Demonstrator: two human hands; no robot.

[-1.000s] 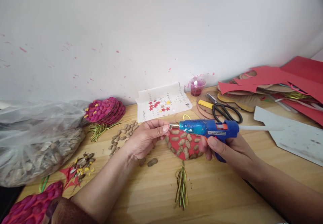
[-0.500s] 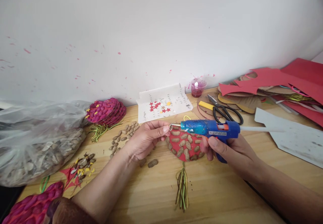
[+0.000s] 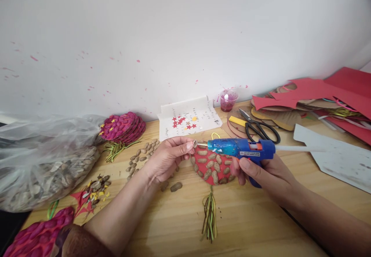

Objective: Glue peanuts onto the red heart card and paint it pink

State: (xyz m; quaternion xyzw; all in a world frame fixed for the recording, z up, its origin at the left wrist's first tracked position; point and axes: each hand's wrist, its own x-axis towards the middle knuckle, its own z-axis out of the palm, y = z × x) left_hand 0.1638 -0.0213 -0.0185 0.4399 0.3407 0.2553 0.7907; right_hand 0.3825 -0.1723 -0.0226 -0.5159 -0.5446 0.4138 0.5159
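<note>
Between thumb and fingertips my left hand (image 3: 168, 157) pinches a peanut shell (image 3: 195, 143). My right hand (image 3: 261, 172) is wrapped round the handle of a blue hot glue gun (image 3: 243, 149), whose metal nozzle points left and meets the shell. A white glue stick (image 3: 298, 148) juts from the gun's back. Below the gun lies a round red piece (image 3: 208, 177) with peanut shells stuck over it; the gun and my hands cover part of it. From its lower edge a green and brown yarn tassel (image 3: 210, 218) spreads on the table. Two loose peanuts (image 3: 176, 187) rest near my left wrist.
More peanuts (image 3: 147, 148) lie behind my left hand. Left stand a plastic bag of shells (image 3: 58, 176) and stacked magenta discs (image 3: 123, 127). At the back are paper with stars (image 3: 203, 123), a cup (image 3: 228, 101) and scissors (image 3: 257, 125). Red scraps (image 3: 315, 89) lie right.
The peanut shell in my left fingers has turned slightly at the nozzle tip. The glue gun and my right hand stay nearly where they were; the view has shifted a little.
</note>
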